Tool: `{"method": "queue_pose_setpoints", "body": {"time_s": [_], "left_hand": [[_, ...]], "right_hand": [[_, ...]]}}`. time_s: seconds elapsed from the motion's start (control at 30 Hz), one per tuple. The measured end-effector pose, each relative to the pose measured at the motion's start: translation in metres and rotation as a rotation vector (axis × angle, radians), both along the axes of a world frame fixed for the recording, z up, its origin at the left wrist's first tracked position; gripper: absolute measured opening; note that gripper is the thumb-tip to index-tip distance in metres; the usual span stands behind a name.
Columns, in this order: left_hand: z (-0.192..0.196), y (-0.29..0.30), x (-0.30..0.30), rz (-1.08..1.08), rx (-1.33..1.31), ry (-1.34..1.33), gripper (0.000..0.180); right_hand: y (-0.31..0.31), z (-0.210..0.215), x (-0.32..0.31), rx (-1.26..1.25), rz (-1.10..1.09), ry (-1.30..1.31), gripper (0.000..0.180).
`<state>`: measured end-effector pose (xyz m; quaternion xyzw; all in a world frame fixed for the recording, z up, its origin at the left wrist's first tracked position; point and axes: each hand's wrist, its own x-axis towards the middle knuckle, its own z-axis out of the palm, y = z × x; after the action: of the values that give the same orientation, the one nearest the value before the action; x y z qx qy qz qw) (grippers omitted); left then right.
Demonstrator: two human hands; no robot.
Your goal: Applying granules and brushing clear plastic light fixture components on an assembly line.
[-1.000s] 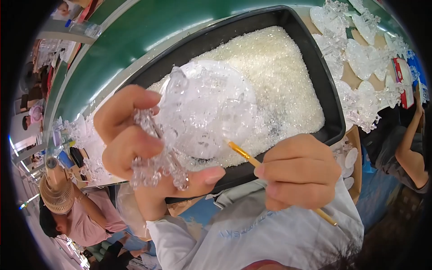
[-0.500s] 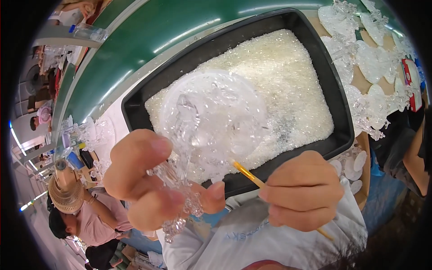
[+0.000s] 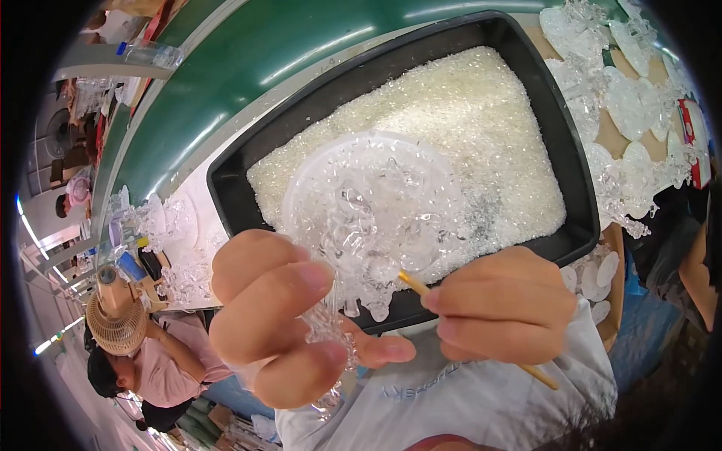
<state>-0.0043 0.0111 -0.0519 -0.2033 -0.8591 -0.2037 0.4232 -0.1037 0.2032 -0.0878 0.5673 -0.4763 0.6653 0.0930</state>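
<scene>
My left hand (image 3: 278,316) is closed around a clear ornament of transparent plastic or glass, with a knobbly stem and a broad round disc (image 3: 421,177). Small glittering bits speckle the disc, which hangs over a black tray (image 3: 575,173) of whitish, sparkling granules (image 3: 496,98). In my right hand (image 3: 508,308) a thin, yellow-handled brush (image 3: 540,378) is pinched between thumb and fingers. Its tip is at the lower part of the ornament; whether it touches is hard to tell. My left fingers hide much of the stem.
More clear disc ornaments (image 3: 632,101) crowd the right side on brown board, above a box of loose discs (image 3: 598,274). Others (image 3: 169,222) stand at left. The green tabletop (image 3: 301,64) stretches behind the tray. Across at left, a person (image 3: 177,346) sits by a fan (image 3: 116,319).
My left hand has shifted right and slightly down, turning the ornament so its raised middle shows more. My right hand stays nearly in place, with the brush tip nearer the ornament's lower part.
</scene>
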Motion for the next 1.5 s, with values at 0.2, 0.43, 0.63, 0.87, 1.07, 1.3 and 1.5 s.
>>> {"method": "queue_pose_setpoints", "body": {"time_s": [0.2, 0.43, 0.63, 0.87, 1.07, 1.3, 1.5], "left_hand": [[0.008, 0.010, -0.005, -0.045, 0.143, 0.039, 0.053], [0.003, 0.007, -0.007, -0.135, 0.148, -0.073, 0.040], [0.011, 0.010, -0.004, -0.144, 0.138, -0.167, 0.036], [0.007, 0.004, -0.008, -0.194, 0.153, -0.169, 0.040], [0.002, 0.006, -0.009, -0.185, 0.203, -0.116, 0.041], [-0.003, 0.000, -0.011, -0.227, 0.205, -0.137, 0.042], [-0.006, -0.001, -0.010, -0.241, 0.230, -0.110, 0.043]], "right_hand": [[0.002, 0.002, 0.002, -0.073, -0.011, -0.036, 0.015], [0.016, 0.000, 0.001, 0.012, -0.087, -0.198, 0.018], [0.018, 0.005, 0.001, 0.194, -0.124, -0.288, 0.015], [0.011, 0.005, 0.001, 0.142, -0.130, -0.303, 0.019], [0.007, 0.003, 0.001, 0.036, -0.112, -0.305, 0.020], [0.005, -0.001, -0.003, 0.087, -0.076, -0.260, 0.023], [0.005, 0.001, -0.007, 0.104, -0.042, -0.147, 0.028]]}}
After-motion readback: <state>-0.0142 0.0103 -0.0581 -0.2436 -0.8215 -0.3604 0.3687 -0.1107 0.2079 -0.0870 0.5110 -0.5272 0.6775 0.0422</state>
